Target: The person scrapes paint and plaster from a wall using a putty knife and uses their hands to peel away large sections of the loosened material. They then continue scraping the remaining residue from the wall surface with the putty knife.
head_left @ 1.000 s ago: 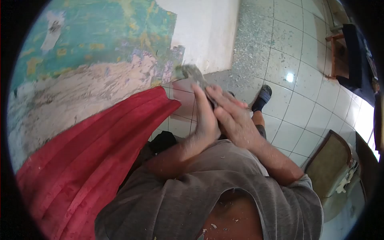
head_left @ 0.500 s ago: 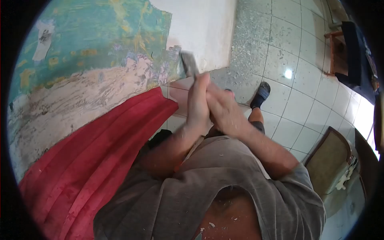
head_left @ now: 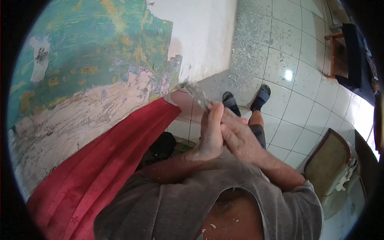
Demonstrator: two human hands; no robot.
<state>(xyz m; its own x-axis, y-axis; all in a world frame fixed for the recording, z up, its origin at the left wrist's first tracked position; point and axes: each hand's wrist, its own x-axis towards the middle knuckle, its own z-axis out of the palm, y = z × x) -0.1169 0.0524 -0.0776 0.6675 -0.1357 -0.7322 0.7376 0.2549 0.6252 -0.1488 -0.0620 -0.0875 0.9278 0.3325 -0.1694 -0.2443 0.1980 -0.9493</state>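
A metal scraper (head_left: 197, 95) with a dust-covered blade points up and left, its tip by the lower edge of the wall (head_left: 96, 52), which carries peeling green paint and a rough beige band. Its handle is hidden in my hands. My left hand (head_left: 212, 134) is closed around the handle, thumb uppermost. Pressed against it from the right, my right hand (head_left: 240, 138) is closed over the same grip. A smooth white surface (head_left: 204, 36) adjoins the green paint. Just below the wall hangs a red cloth (head_left: 104, 154).
Paint flakes lie on the tiled floor (head_left: 284, 104). My feet in dark sandals (head_left: 262, 96) stand beyond my hands. A cushioned chair (head_left: 328, 160) is at the right, a wooden frame with dark cloth (head_left: 348, 52) at the upper right. A black object (head_left: 163, 144) sits beside the red cloth.
Both hands and the scraper have moved down and slightly right, toward my body. The blade has left the green-white border and is now at the lower wall edge. A second foot shows.
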